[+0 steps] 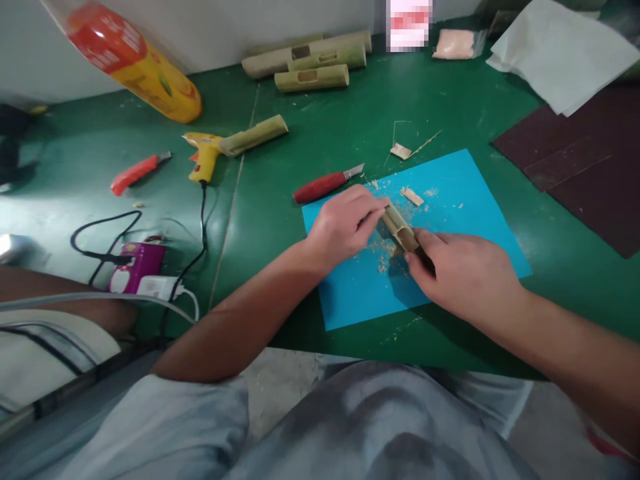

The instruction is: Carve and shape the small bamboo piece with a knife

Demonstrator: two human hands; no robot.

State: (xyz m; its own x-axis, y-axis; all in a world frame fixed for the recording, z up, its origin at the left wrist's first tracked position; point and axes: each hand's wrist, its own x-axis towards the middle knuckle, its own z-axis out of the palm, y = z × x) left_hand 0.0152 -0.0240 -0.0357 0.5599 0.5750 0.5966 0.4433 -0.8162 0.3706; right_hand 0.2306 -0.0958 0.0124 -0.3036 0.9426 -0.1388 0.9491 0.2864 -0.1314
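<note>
My left hand (345,223) and my right hand (463,270) both grip a short bamboo piece (399,228) with a cut-out slot, held just over a blue cutting mat (465,193). The left hand's fingers pinch its far end. Around its near end the right hand's fingers are curled, and a dark object shows under them that I cannot make out. Shavings lie on the mat around the piece. A red-handled knife (325,186) rests on the green table (320,127) just beyond my left hand.
A yellow glue gun (203,153) with a bamboo piece (255,135) beside it, a red utility knife (134,173), several bamboo sections (310,63), a yellow-red bottle (135,63), a purple power strip (137,267) with cables, dark sheets (595,173) and white paper (565,53) lie around.
</note>
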